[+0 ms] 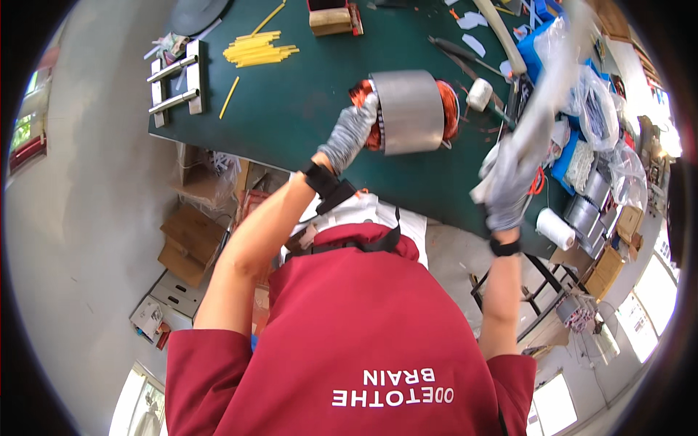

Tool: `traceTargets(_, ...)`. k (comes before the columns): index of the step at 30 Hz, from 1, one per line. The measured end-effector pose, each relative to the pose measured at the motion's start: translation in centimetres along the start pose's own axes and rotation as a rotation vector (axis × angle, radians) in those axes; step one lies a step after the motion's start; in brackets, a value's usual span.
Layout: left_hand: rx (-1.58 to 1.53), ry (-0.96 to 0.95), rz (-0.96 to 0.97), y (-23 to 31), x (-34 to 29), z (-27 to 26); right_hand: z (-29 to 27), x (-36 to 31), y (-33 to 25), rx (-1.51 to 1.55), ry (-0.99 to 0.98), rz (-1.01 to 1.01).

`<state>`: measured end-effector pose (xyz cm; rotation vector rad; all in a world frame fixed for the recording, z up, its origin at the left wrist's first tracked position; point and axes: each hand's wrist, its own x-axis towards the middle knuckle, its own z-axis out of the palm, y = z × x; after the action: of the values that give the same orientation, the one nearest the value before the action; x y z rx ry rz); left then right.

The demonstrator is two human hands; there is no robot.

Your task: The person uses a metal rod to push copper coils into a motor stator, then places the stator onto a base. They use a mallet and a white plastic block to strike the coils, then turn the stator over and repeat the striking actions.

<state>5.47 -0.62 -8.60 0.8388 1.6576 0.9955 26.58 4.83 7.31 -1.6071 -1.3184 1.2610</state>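
Wound stator on green bench, with two gloved hands

Left hand (355,132): grey glove, black band at the wrist. Lies against the left end of the stator (411,112), fingers at the edge where copper winding meets metal; how firmly they close cannot be told.

Right hand (510,178): grey glove, black band at the wrist, blurred. Clasped around a long pale object (544,109), likewise blurred, which slants away to the far right; its kind cannot be made out. Well apart from the stator, to the right.

Stator: one, on its side, toward the near edge of the green bench (305,105). Smooth grey metal shell; orange copper windings bulging at both ends.

Right of the stator: one small white cylinder (479,94), just beside the winding. Beside the right hand: red-handled scissors (536,182), partly hidden. Nearer and farther right: one white spool (555,229).

Far left: a pile of yellow strips (258,49); one single strip nearer; a metal frame (193,76) with two crossbars; part of a dark disc (198,14).

Far middle: one wooden block (329,22).

Far right: blue bins (534,54), clear plastic bags (600,112), metal cylinders (587,207).

Floor, near left: cardboard boxes (190,243).
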Motion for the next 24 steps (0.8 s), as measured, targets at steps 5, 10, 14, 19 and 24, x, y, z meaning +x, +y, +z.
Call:
traceTargets(5,-0.168,-0.092,-0.105,-0.1,0.2,0.9,-1.6,2.8,5.5,-0.374,-0.327,-0.055)
traceTargets(10,-0.249,0.021,-0.193,1.7,0.6,1.3,-0.1,-0.9,5.8,-0.4,-0.072,-0.207)
traceTargets(14,-0.334,-0.019,-0.333,2.0,1.4,0.6,-1.2,2.6,5.6,-0.81,-0.193,-0.271)
traceTargets(19,-0.348,0.07,-0.372,3.4,2.6,0.6,1.1,-0.5,5.9,-0.522,0.084,-0.505)
traceTargets(24,-0.484,-0.037,-0.411,0.4,5.4,-0.3,-0.6,3.7,3.7,-0.759,-0.095,-0.304)
